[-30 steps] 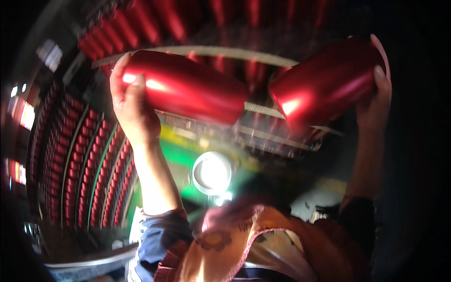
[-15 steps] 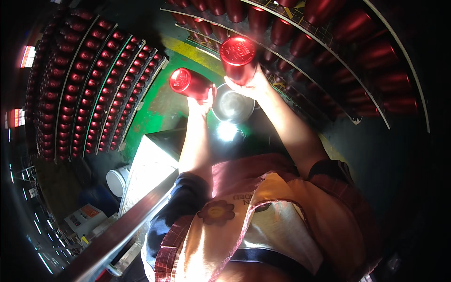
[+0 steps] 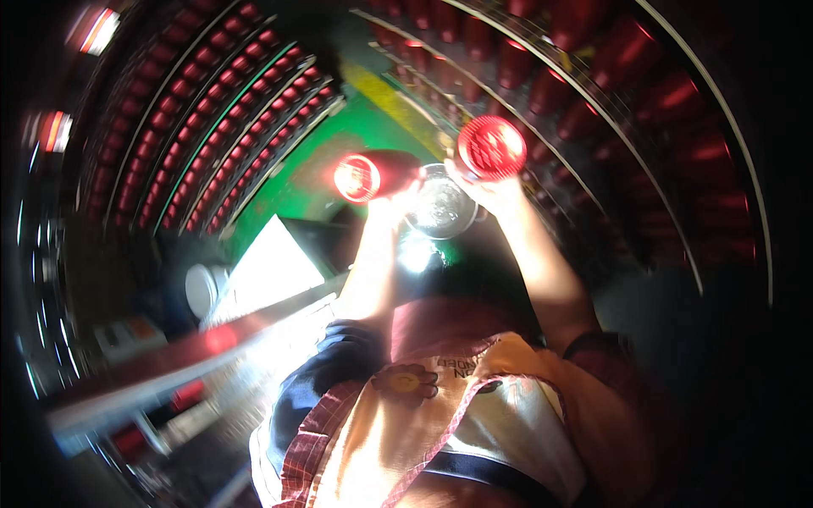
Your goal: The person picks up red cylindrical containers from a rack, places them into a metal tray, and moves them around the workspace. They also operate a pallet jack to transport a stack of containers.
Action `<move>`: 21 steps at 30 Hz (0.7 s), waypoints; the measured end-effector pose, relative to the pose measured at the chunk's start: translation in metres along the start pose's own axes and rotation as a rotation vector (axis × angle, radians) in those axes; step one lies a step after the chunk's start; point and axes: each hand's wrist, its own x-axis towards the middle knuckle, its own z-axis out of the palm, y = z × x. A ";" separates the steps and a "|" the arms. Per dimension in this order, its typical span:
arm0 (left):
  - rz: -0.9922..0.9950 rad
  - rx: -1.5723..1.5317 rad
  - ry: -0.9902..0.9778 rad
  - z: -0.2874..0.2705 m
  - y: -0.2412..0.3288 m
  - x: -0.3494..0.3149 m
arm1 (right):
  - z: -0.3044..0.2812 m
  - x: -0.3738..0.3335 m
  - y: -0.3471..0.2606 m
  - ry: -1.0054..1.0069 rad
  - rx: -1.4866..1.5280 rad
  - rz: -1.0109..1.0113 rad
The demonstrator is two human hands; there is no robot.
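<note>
My left hand (image 3: 396, 204) is closed round a glossy red bottle (image 3: 378, 176), which lies tilted almost sideways with its base toward the left. In my right hand (image 3: 496, 195) is a second red bottle (image 3: 492, 147), its round, embossed base facing up at me. The two bottles are apart from each other, and their far ends are hidden. Below and between my hands stands a round metal-looking bucket (image 3: 443, 216) with a shiny inside. Motion blurs the fingers somewhat.
Racks of many red bottles stand at left (image 3: 189, 87) and right (image 3: 542, 93). A bright white slanted panel (image 3: 275, 264) and a long metal rail (image 3: 195, 351) lie at my left. Nearby is a white round tub (image 3: 203, 290). The floor (image 3: 360, 127) is green with a yellow stripe.
My view has turned left, so the racks and rail appear shifted. Both hands, still holding their bottles, sit lower and further right in the picture, closer to my body.
</note>
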 end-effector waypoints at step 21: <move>1.579 1.579 1.648 0.008 0.181 -0.594 | -0.008 -0.213 0.160 0.241 -0.578 0.305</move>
